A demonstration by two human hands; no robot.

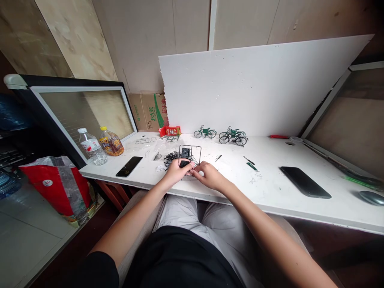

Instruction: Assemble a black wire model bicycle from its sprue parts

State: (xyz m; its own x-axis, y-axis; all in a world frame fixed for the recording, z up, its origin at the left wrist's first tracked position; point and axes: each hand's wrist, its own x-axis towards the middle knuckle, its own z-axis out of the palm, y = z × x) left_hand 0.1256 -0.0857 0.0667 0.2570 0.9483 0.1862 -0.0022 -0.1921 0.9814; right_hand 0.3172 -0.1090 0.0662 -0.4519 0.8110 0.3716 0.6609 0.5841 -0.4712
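My left hand (177,170) is closed around the lower left part of a black plastic parts frame (196,147), a model-kit sprue with dark flat pieces inside it. My right hand (207,174) meets it from the right, fingers pinched together at the frame's lower middle. What lies between the right fingertips is too small to make out. The frame is held up at the table's front edge. Just behind my left hand lies a tangle of black plastic parts (171,157). Finished green model bicycles (205,132) stand farther back on the white table (228,180).
Left are a phone (129,166), a water bottle (93,148) and a drink bottle (111,143). Right are a green-handled craft knife (252,166), a dark phone (305,182) and a mouse (372,197). A red box (173,131) stands at the back, before a white board (255,88).
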